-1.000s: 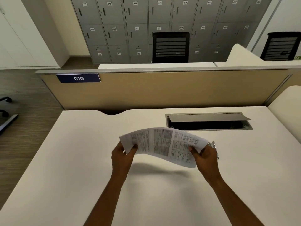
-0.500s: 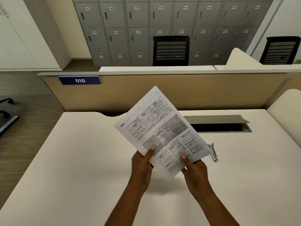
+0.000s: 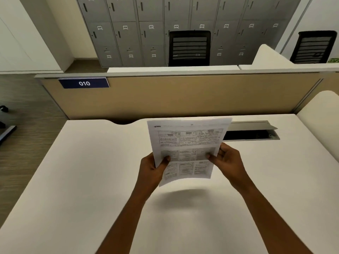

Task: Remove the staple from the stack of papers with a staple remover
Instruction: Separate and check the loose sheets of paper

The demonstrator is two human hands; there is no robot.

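Observation:
A stack of printed papers [image 3: 187, 142] is held upright above the white desk [image 3: 91, 171], its printed face toward me. My left hand [image 3: 154, 169] grips its lower left edge, thumb on the front. My right hand [image 3: 227, 162] grips the lower right edge, thumb on the front and fingers behind. The staple is too small to make out. The staple remover is hidden, with no sign of it on the desk.
An open cable tray with a grey flap [image 3: 251, 132] sits in the desk at the back right. A tan partition [image 3: 183, 96] with a "010" label [image 3: 84, 83] closes the far side. A white side panel [image 3: 321, 114] stands at right.
The papers have turned from tilted left to nearly straight and upright. Both hands have moved up and apart along the lower edges. The metal staple remover seen beside my right hand is now hidden.

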